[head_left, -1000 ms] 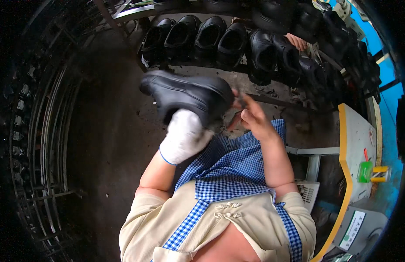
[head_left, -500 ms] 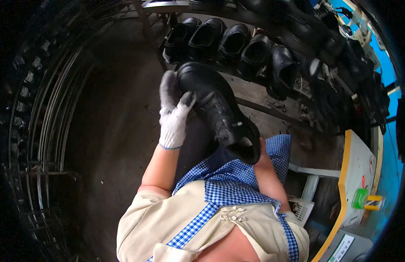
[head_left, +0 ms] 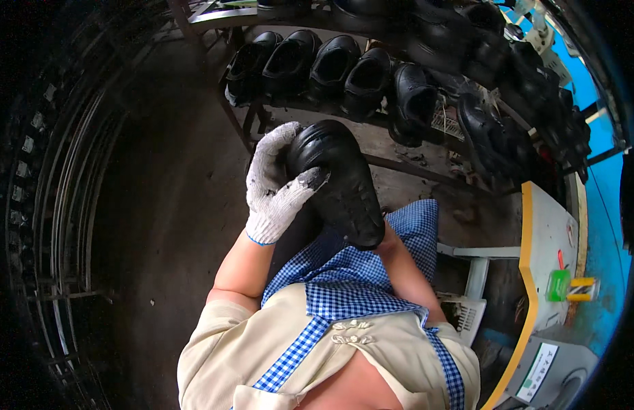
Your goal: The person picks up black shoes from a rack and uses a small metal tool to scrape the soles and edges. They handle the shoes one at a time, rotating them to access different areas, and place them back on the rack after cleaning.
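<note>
A black lace-up shoe (head_left: 341,184) is held over my lap, its rounded toe at the upper left and its heel end low near my apron. My left hand (head_left: 279,181), in a white knit glove with a blackened thumb tip, is closed around the toe, thumb across the upper and fingers along the far side. At the heel end is my bare right hand (head_left: 387,239), closed on the shoe; the shoe hides most of its fingers. The shoe's opening is turned out of sight.
Ahead stands a rack (head_left: 224,17) with several black shoes (head_left: 334,65) on its shelves. To the right are a white, yellow-edged panel (head_left: 529,253), a green container (head_left: 557,285) and a grey machine (head_left: 556,372). Metal rods (head_left: 74,205) line the left. A blue-checked apron (head_left: 416,222) covers my lap.
The shoe has tilted, so it looks shorter and its opening no longer shows. My left thumb now lies farther across the toe. The rack and panel appear shifted leftward in the view.
</note>
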The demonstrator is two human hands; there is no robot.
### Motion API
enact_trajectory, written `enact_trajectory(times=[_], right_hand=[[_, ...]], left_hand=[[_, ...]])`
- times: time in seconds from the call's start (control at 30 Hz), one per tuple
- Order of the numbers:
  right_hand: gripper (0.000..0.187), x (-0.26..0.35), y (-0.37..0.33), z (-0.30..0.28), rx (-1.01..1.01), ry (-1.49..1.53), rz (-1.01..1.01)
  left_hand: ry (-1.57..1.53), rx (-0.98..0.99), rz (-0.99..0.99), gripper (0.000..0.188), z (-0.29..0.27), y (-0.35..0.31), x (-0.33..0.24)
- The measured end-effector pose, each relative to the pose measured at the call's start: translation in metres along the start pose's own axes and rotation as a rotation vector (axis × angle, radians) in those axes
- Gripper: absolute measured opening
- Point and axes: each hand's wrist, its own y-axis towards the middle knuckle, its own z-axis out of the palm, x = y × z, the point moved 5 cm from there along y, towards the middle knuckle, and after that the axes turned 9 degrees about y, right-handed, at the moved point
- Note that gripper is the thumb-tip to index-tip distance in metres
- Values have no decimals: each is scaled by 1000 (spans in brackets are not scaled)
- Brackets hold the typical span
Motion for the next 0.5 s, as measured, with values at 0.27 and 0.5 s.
enact_trajectory(times=[0.27,0.5], right_hand=[[55,-26,-8,-12,280,-386,168],[59,-17,19,3,340,-967,-130]], left_hand=[[-159,-105,-81,54,-10,15,5],[170,-225,29,77,-38,4,-4]])
